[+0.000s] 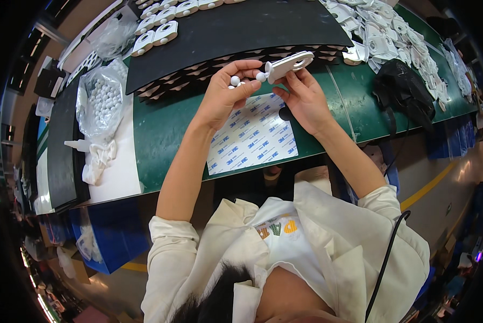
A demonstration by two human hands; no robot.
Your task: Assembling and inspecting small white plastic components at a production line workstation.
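My right hand (pixel 304 99) grips a flat white plastic part (pixel 291 65) with a round hole near one end, raised above the bench. My left hand (pixel 228 89) is closed around a few small white balls (pixel 235 81), which show between its fingers. Its thumb and forefinger pinch one white ball (pixel 261 77) against the narrow end of the plastic part. Whether that ball is seated in the part cannot be made out. Below both hands, a white sheet with blue print (pixel 255 137) lies on the green bench top (pixel 168 141).
A stack of black boards (pixel 236 35) with white parts between and on them stands ahead. On the left is a clear bag of white balls (pixel 104 102) beside a small white bottle (pixel 78 145). Loose white parts (pixel 384 35) and a black bag (pixel 403 89) lie right.
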